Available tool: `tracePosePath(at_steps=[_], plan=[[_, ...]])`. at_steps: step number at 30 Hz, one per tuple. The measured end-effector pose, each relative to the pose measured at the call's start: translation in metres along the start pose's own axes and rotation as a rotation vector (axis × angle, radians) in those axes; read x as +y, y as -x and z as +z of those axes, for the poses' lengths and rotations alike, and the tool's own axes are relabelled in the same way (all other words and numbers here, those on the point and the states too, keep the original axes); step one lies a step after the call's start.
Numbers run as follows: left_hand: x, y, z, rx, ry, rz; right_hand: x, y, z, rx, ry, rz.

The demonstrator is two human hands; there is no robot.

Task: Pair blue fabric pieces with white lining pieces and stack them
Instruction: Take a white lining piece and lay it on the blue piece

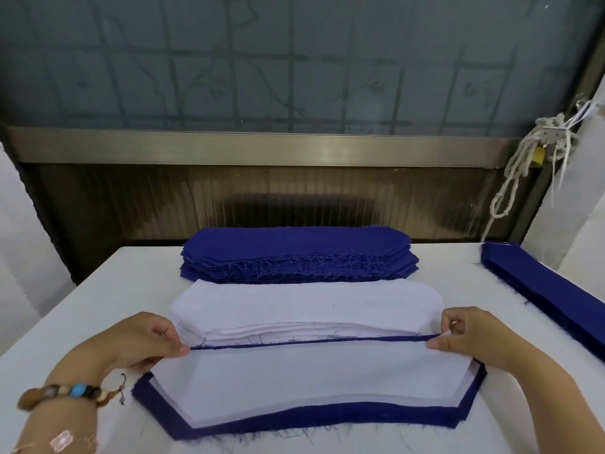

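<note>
The left wrist, wearing a bead bracelet (65, 393), sits closest, just near-left of the paired stack (294, 421), which serves as the reference here. That stack rests on the white table (98, 306), which spreads under and all round it. Well beyond the paired stack is the blue fabric pile (298, 253), thick, with frayed edges. Between that pile and the paired stack lies the white lining pile (307, 303), its near edge close against the paired stack. Far to the right of the paired stack, a narrower blue pile (540, 290) runs along the table edge.

On top of the paired stack a white lining piece (307, 381) lies inside a blue border, so the blue piece under it is slightly larger. The left hand (144, 339) pinches the far left corner of the top layers between thumb and fingers. The right hand (471, 332) pinches the far right corner in the same way. A thin blue edge (307, 343) is stretched between them.

These pieces look light, limp and thin. The blue cloth frays and would likely shed threads or catch on its neighbours. The lining will probably slide on the blue if dragged. Holding both far corners at once, with the edge kept taut, seems the safest grip for keeping the margins even as the pair settles.
</note>
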State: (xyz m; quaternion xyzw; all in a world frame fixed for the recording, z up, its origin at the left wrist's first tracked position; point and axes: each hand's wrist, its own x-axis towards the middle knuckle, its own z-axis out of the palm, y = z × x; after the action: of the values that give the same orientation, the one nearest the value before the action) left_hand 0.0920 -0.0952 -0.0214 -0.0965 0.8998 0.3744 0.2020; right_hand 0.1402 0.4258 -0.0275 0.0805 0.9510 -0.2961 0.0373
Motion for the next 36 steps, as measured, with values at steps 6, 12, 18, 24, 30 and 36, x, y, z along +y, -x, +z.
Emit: tracePosePath(at_steps=[6,12,18,24,30,36], plan=[[-0.001,-0.001,-0.002,-0.001,-0.027,-0.004,0.000,0.000,-0.001,0.032,0.084,-0.013],[0.002,0.002,-0.001,0.035,-0.063,-0.017,-0.002,0.000,0.001,0.009,0.042,-0.063],[0.013,0.004,0.004,0.431,0.011,0.027,-0.009,0.005,0.001,0.058,-0.098,-0.115],[0.041,0.024,0.017,0.066,0.347,0.250,-0.029,0.011,0.008,-0.038,-0.339,-0.156],[0.049,0.027,0.043,-0.460,0.166,0.195,-0.034,0.010,0.023,-0.185,-0.399,-0.159],[0.046,0.023,0.046,-0.419,0.200,0.147,-0.036,0.006,0.031,-0.148,-0.345,-0.108]])
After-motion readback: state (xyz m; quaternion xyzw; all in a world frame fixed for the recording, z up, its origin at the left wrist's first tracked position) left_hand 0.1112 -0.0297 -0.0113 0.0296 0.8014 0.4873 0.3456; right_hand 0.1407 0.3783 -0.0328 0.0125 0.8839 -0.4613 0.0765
